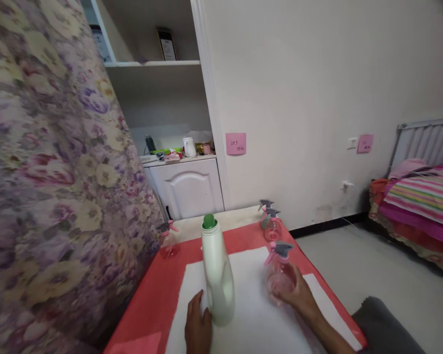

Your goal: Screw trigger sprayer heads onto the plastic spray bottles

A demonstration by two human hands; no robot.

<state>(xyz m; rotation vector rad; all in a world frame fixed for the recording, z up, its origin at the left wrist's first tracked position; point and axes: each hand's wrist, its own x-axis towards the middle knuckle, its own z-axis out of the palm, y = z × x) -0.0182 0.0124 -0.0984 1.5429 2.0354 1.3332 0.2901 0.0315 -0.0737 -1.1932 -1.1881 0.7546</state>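
A pale green plastic jug (214, 268) with a green pouring spout stands upright on a white sheet (249, 305). Beside its lower left side is my left hand (198, 324), fingers stretched and slightly apart, thumb close to the jug; whether it touches cannot be made out. My right hand (294, 290) is wrapped around the body of a clear pink spray bottle (279, 280) with a grey and pink trigger head. The bottle is held upright, to the right of the jug, over the sheet.
Another pink spray bottle (169, 244) stands at the table's left edge. Two more stand at the far right corner, a pink one (273, 230) partly hiding a greenish one (265, 220). A floral curtain (59, 172) hangs left; a white cabinet (192, 187) is behind.
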